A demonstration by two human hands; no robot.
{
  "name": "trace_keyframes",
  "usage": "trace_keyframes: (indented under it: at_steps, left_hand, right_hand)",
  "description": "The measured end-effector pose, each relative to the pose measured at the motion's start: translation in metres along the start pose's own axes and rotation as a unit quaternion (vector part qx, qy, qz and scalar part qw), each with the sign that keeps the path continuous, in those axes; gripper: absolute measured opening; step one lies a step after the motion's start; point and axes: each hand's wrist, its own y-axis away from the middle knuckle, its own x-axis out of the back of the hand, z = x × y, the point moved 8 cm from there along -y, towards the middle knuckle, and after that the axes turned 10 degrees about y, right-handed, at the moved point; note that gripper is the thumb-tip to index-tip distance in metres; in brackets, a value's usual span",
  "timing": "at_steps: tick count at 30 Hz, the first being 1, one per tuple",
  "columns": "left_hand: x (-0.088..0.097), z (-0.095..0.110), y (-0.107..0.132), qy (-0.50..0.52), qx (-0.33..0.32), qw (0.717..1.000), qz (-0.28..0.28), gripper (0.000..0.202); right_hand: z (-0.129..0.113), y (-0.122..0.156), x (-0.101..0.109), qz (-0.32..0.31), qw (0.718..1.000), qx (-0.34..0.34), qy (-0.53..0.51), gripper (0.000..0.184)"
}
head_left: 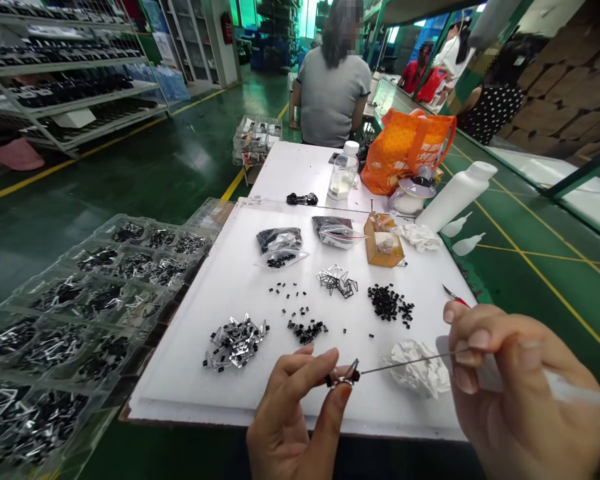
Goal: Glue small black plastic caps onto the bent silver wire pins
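Observation:
My left hand (293, 407) pinches a small metal clip with black end caps (343, 378) between thumb and fingers, just above the near edge of the white board (230, 280). My right hand (515, 393) is closed on a clear applicator with a long thin needle (405, 364). The needle's tip touches the clip. A crumpled white tissue (420, 367) lies under the needle.
On the board lie a pile of finished clips (236, 343), loose black caps (307, 330), bare wire clips (337, 280), another cap heap (390, 303), plastic bags (280, 243), a small cardboard box (383, 247). Clear trays of parts (80, 313) stand left. White bottle (457, 195), orange bag (405, 150), seated people beyond.

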Motion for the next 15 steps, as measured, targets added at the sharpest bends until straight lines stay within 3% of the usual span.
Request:
trace_keyframes:
  at_steps: [6,8,10,12,13,15]
  left_hand:
    - [0.0,0.0,-0.001,-0.014,0.003,1.0,0.004,0.021]
    - [0.002,-0.003,0.0,-0.016,0.002,1.0,0.009,0.02]
    - [0.006,-0.008,0.001,-0.025,0.004,1.0,0.018,0.02]
    - [0.008,-0.013,0.003,-0.036,0.004,0.999,0.024,0.022]
    - [0.009,-0.014,0.004,-0.039,0.001,0.999,0.025,0.022]
    - [0.009,-0.014,0.004,-0.039,-0.007,0.999,0.022,0.022]
  right_hand:
    - [0.002,-0.002,-0.004,-0.008,1.0,0.003,0.0,0.026]
    - [0.004,-0.009,0.001,0.021,1.0,0.008,-0.016,0.024]
    - [0.009,-0.025,0.014,0.09,0.995,0.042,-0.003,0.022]
    - [0.014,-0.047,0.03,0.177,0.975,0.112,0.073,0.021]
    - [0.02,-0.061,0.032,0.188,0.963,0.128,0.146,0.022]
    - [0.039,-0.094,0.023,0.12,0.941,0.127,0.291,0.032]
